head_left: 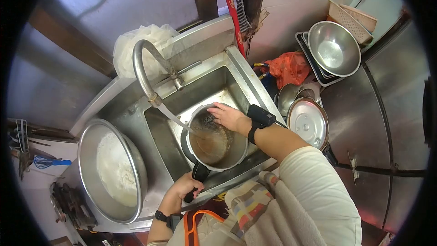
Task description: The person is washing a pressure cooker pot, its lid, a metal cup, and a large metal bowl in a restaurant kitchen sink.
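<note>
A metal pot (236, 152) with brownish water inside is tilted in the steel sink (157, 130). Water runs into it from the curved faucet (140, 70). My left hand (187, 185) is wrapped round the pot's black handle (200, 173) at the sink's front edge. At the pot's far right rim lies my right hand (227, 115), its fingers apart and reaching over the rim to the inside wall; whether it holds anything small is not visible.
A large metal basin (140, 168) with white contents stands left of the sink. Whitish mesh cloth (127, 54) lies behind the faucet. To the right are a metal bowl (334, 48), a red plastic bag (289, 67) and a round lid (307, 123). A blue whisk (52, 161) hangs far left.
</note>
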Demonstrator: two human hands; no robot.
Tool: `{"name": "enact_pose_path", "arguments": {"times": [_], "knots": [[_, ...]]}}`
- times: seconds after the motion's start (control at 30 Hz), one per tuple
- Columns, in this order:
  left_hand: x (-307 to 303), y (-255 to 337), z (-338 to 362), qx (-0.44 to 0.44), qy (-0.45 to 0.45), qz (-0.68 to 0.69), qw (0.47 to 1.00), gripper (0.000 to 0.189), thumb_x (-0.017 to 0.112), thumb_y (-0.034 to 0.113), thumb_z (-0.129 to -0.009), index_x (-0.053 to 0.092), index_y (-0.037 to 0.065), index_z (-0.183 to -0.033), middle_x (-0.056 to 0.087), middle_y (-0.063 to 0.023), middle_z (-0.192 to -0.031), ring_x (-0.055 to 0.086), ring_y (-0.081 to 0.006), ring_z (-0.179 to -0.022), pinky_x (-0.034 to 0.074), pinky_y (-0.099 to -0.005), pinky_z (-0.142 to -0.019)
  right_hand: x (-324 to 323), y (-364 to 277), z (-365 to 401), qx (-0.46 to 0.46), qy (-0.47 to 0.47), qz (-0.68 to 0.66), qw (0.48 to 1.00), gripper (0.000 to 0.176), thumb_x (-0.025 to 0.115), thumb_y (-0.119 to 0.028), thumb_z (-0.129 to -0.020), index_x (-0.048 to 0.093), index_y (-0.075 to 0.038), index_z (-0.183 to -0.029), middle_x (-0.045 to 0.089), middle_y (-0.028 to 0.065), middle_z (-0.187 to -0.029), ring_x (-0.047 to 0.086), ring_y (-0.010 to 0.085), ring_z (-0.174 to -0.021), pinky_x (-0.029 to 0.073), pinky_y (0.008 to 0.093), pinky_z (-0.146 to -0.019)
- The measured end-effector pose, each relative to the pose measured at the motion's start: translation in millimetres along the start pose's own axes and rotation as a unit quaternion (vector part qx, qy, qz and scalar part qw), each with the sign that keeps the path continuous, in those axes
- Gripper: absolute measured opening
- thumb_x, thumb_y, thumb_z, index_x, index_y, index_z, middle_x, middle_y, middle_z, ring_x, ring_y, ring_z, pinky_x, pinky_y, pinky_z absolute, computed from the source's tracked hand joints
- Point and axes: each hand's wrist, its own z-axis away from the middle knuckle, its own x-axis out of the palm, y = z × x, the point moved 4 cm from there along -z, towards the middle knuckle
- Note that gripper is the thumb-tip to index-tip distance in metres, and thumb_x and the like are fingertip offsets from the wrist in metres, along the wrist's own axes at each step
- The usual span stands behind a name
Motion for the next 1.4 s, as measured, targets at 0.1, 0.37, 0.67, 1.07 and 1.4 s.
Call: {"name": "enact_pose_path", "arguments": {"times": [0.1,0.37,0.67,1.07,1.4], "knots": [[0.3,-1.3,2.5,0.007,0.012,0.009,1.0,0.024,0.057,-0.008,-0.069,0.045,-0.005,-0.09,0.052,-0.0094,-0.054,0.049,-0.0151,-0.041,0.042,-0.03,-0.037,-0.9,-16.1,24.5,0.055,-0.102,-0.099,0.988,0.03,0.043,-0.03,-0.085,0.062,-0.024,-0.108,0.048,0.0031,-0.127,0.022,0.0241,-0.131,0.0,0.0478,-0.108],[13.8,6.0,16.2,0.01,0.05,-0.006,0.999,0.02,0.056,-0.011,-0.064,0.048,-0.005,-0.081,0.051,-0.0093,-0.054,0.047,-0.0148,-0.039,0.039,-0.0293,-0.035,-56.9,-108.7,-14.8,0.25,-0.112,-0.961,0.027,0.012,0.056,-0.017,-0.072,0.058,-0.013,-0.083,0.058,0.0039,-0.081,0.054,0.0191,-0.079,0.043,0.0362,-0.074],[9.6,-2.6,8.9,0.034,0.127,-0.143,0.981,0.03,0.06,-0.008,-0.064,0.048,-0.006,-0.091,0.054,-0.0106,-0.058,0.048,-0.0144,-0.04,0.039,-0.0295,-0.035,-106.9,59.9,47.5,0.358,0.126,-0.915,0.133,0.034,0.058,-0.007,-0.068,0.053,-0.005,-0.101,0.057,0.0097,-0.082,0.056,0.0188,-0.073,0.047,0.0331,-0.061],[6.3,15.7,25.7,-0.004,0.262,-0.47,0.843,0.051,0.049,0.008,-0.072,0.046,0.008,-0.123,0.059,-0.0218,-0.103,0.057,-0.0337,-0.097,0.046,-0.039,-0.083,-51.5,166.3,41.0,0.485,-0.006,-0.308,0.818,0.067,0.06,-0.024,-0.076,0.031,-0.023,-0.136,0.018,0.0154,-0.144,0.01,0.0303,-0.135,0.009,0.0598,-0.102],[-1.5,9.1,9.6,-0.002,0.115,-0.129,0.985,0.039,0.066,0.009,-0.07,0.047,-0.004,-0.102,0.055,-0.0095,-0.067,0.053,-0.0142,-0.046,0.044,-0.0284,-0.039,-102.3,119.0,-21.7,0.347,0.245,-0.315,0.849,0.053,0.061,-0.018,-0.072,0.048,-0.003,-0.121,0.039,0.0223,-0.129,0.036,0.0371,-0.12,0.03,0.0466,-0.1]]}}
